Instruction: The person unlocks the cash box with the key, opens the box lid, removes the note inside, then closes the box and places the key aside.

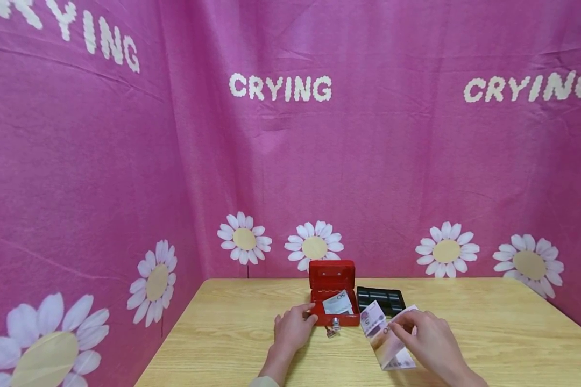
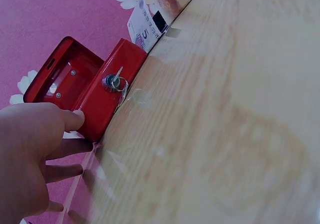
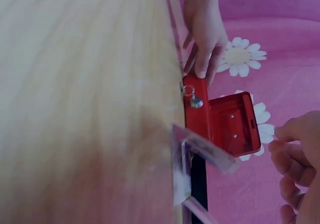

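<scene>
A small red cash box point(image 1: 336, 320) stands with its lid point(image 1: 332, 274) up and a blue-green banknote point(image 1: 338, 303) inside. A key point(image 2: 118, 75) sits in its front lock, more keys hanging from the ring. My left hand point(image 1: 292, 329) rests against the box's left front corner, thumb on the front and other fingers extended along the side. Right of the box, folded purple-and-brown banknotes point(image 1: 386, 345) stand propped on the table. Over them is my right hand point(image 1: 427, 336), its thumb and forefinger bent together. In the right wrist view those fingertips point(image 3: 278, 134) appear apart from the notes.
A black compartment tray point(image 1: 381, 299) lies behind the banknotes, right beside the box. Everything stands on a light wooden table point(image 1: 232, 309). Purple curtains point(image 1: 368, 177) with flowers and lettering hang behind and to the left.
</scene>
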The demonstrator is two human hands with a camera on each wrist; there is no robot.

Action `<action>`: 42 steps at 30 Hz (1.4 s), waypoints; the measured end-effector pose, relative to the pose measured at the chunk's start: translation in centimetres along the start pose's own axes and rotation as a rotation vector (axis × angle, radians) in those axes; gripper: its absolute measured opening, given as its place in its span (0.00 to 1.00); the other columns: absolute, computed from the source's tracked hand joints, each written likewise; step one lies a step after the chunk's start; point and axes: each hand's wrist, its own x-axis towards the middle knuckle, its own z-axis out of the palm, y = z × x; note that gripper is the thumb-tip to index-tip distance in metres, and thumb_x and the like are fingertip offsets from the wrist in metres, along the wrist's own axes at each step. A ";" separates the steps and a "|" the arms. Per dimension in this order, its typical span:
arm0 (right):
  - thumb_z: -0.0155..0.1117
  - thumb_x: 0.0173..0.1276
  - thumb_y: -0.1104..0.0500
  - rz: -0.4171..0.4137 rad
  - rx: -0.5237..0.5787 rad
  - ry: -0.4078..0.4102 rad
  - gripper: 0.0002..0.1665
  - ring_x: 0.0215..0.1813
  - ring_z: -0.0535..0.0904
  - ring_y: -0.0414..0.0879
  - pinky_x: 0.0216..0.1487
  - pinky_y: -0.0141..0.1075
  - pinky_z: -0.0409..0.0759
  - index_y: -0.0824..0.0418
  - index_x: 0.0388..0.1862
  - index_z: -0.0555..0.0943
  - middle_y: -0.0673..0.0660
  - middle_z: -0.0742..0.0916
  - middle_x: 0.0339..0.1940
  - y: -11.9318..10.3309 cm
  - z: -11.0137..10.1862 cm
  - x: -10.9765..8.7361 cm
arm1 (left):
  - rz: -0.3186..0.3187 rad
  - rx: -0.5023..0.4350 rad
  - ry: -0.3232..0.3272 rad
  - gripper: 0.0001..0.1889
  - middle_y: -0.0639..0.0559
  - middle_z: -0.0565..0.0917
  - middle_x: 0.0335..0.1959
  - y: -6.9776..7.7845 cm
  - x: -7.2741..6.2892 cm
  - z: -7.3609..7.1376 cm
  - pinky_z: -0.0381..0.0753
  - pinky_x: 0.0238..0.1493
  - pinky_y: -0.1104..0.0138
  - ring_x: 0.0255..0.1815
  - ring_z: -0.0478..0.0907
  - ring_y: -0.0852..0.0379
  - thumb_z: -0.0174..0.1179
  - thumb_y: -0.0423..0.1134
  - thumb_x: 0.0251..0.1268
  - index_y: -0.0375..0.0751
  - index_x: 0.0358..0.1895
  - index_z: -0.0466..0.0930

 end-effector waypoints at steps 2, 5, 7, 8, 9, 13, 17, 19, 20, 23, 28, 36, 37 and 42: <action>0.71 0.63 0.52 -0.027 0.006 0.022 0.05 0.32 0.72 0.40 0.34 0.34 0.68 0.50 0.31 0.87 0.43 0.84 0.26 -0.4 0.1 0.3 | 0.002 -0.002 0.001 0.16 0.52 0.90 0.43 0.0 0.0 0.0 0.57 0.66 0.32 0.51 0.85 0.45 0.64 0.42 0.65 0.49 0.56 0.85; 0.71 0.63 0.53 -0.042 0.025 0.028 0.04 0.33 0.72 0.40 0.34 0.34 0.69 0.51 0.31 0.87 0.44 0.84 0.25 -1.1 0.4 1.0 | -0.010 -0.007 -0.009 0.16 0.52 0.90 0.44 0.0 0.1 0.2 0.56 0.67 0.32 0.52 0.84 0.46 0.64 0.42 0.66 0.49 0.56 0.85; 0.70 0.63 0.53 -0.041 0.040 0.020 0.04 0.33 0.73 0.40 0.35 0.34 0.70 0.51 0.31 0.87 0.44 0.84 0.26 -1.4 0.5 1.4 | -0.025 -0.012 -0.018 0.17 0.52 0.90 0.45 0.0 0.1 0.2 0.55 0.67 0.31 0.53 0.84 0.46 0.64 0.43 0.66 0.49 0.57 0.85; 0.70 0.63 0.53 -0.039 0.038 0.021 0.03 0.33 0.73 0.40 0.36 0.34 0.71 0.50 0.31 0.87 0.44 0.85 0.26 -1.6 0.6 1.6 | -0.031 -0.011 -0.020 0.17 0.52 0.90 0.45 0.0 0.1 0.3 0.55 0.68 0.32 0.53 0.84 0.46 0.64 0.43 0.66 0.50 0.57 0.85; 0.70 0.63 0.53 -0.041 0.036 0.025 0.03 0.34 0.74 0.40 0.37 0.36 0.72 0.50 0.31 0.87 0.44 0.85 0.26 -1.8 0.7 1.8 | -0.035 -0.010 -0.022 0.17 0.52 0.90 0.45 -0.1 0.2 0.3 0.55 0.68 0.32 0.53 0.84 0.46 0.64 0.43 0.66 0.50 0.57 0.85; 0.70 0.63 0.53 -0.054 0.018 0.048 0.04 0.34 0.76 0.40 0.38 0.39 0.73 0.50 0.30 0.87 0.44 0.87 0.28 -2.3 1.0 2.5 | -0.031 -0.005 -0.021 0.17 0.52 0.90 0.45 -0.1 0.2 0.3 0.55 0.68 0.32 0.53 0.84 0.47 0.65 0.43 0.65 0.50 0.56 0.85; 0.70 0.62 0.53 -0.052 0.034 0.044 0.03 0.32 0.78 0.38 0.35 0.36 0.75 0.50 0.31 0.87 0.44 0.88 0.28 -2.7 1.5 3.1 | -0.024 0.004 -0.019 0.17 0.53 0.90 0.44 -0.1 0.2 0.2 0.56 0.67 0.32 0.51 0.84 0.47 0.65 0.43 0.65 0.50 0.56 0.85; 0.69 0.62 0.54 -0.056 0.043 0.041 0.03 0.32 0.78 0.38 0.35 0.36 0.76 0.51 0.32 0.87 0.45 0.89 0.29 -2.9 1.8 3.4 | -0.016 0.008 -0.012 0.16 0.53 0.90 0.43 -0.1 0.2 0.1 0.56 0.67 0.32 0.51 0.84 0.47 0.65 0.43 0.65 0.50 0.56 0.85; 0.69 0.62 0.55 -0.056 0.045 0.041 0.03 0.32 0.78 0.39 0.35 0.36 0.76 0.52 0.33 0.88 0.45 0.89 0.29 -3.1 1.9 3.6 | -0.010 0.010 -0.008 0.16 0.53 0.90 0.43 -0.1 0.2 0.0 0.57 0.66 0.32 0.50 0.84 0.47 0.65 0.43 0.65 0.50 0.56 0.85; 0.69 0.61 0.58 -0.069 0.055 0.052 0.04 0.32 0.78 0.40 0.35 0.36 0.77 0.55 0.34 0.88 0.48 0.89 0.30 -3.5 2.4 4.0 | -0.003 0.010 -0.004 0.16 0.53 0.90 0.43 -0.1 0.2 -0.1 0.56 0.66 0.31 0.51 0.84 0.47 0.65 0.43 0.65 0.51 0.56 0.85; 0.68 0.61 0.59 -0.080 0.084 0.049 0.05 0.32 0.82 0.42 0.36 0.38 0.80 0.58 0.35 0.88 0.49 0.90 0.31 -3.8 3.3 4.8 | -0.016 0.003 -0.014 0.16 0.53 0.90 0.44 -0.1 0.3 -0.1 0.55 0.67 0.31 0.51 0.84 0.47 0.65 0.43 0.66 0.50 0.56 0.85; 0.69 0.62 0.59 -0.019 0.123 -0.036 0.09 0.40 0.84 0.46 0.44 0.46 0.83 0.61 0.40 0.87 0.54 0.90 0.39 -4.2 4.5 5.9 | -0.012 -0.005 -0.013 0.16 0.53 0.90 0.43 -0.2 0.0 0.2 0.55 0.66 0.31 0.51 0.85 0.47 0.65 0.43 0.65 0.49 0.56 0.85; 0.68 0.62 0.59 -0.014 0.125 -0.042 0.10 0.40 0.84 0.46 0.44 0.46 0.83 0.61 0.41 0.87 0.55 0.90 0.39 -4.2 4.6 6.0 | -0.010 -0.003 -0.009 0.16 0.53 0.90 0.42 -0.2 0.0 0.2 0.56 0.66 0.31 0.51 0.85 0.47 0.65 0.43 0.65 0.49 0.56 0.85; 0.68 0.62 0.60 -0.020 0.130 -0.038 0.10 0.40 0.84 0.47 0.42 0.46 0.83 0.63 0.41 0.87 0.56 0.90 0.40 -3.9 5.3 6.5 | 0.009 0.014 0.010 0.16 0.54 0.91 0.41 -0.3 0.0 0.3 0.58 0.65 0.32 0.49 0.85 0.48 0.65 0.43 0.65 0.50 0.56 0.85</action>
